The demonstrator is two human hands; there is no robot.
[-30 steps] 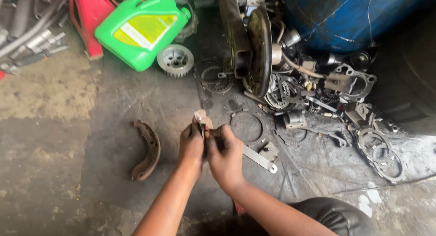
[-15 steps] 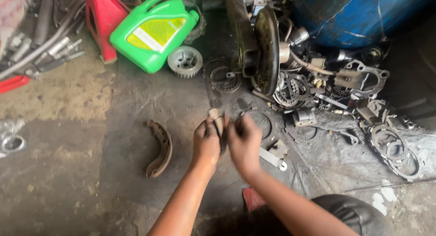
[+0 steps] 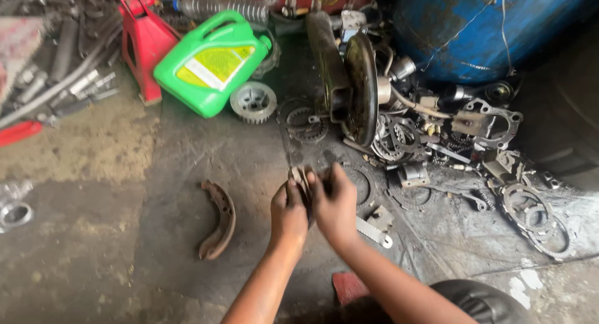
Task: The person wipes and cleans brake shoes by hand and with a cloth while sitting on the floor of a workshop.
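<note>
My left hand and my right hand meet over the dark greasy floor, both gripping a small brown worn part whose tip sticks up between the thumbs. A flat metal strip runs out from under my right hand toward the right. A curved rusty brake shoe lies on the floor left of my left hand, apart from it.
A green oil jug lies on its side at top, beside a toothed pulley and a red stand. A brake drum assembly, several clutch plates and a blue barrel crowd the right.
My hands stay together on the small part. My right hand has shifted up along it, fingers now over the top. The view has drifted slightly.
</note>
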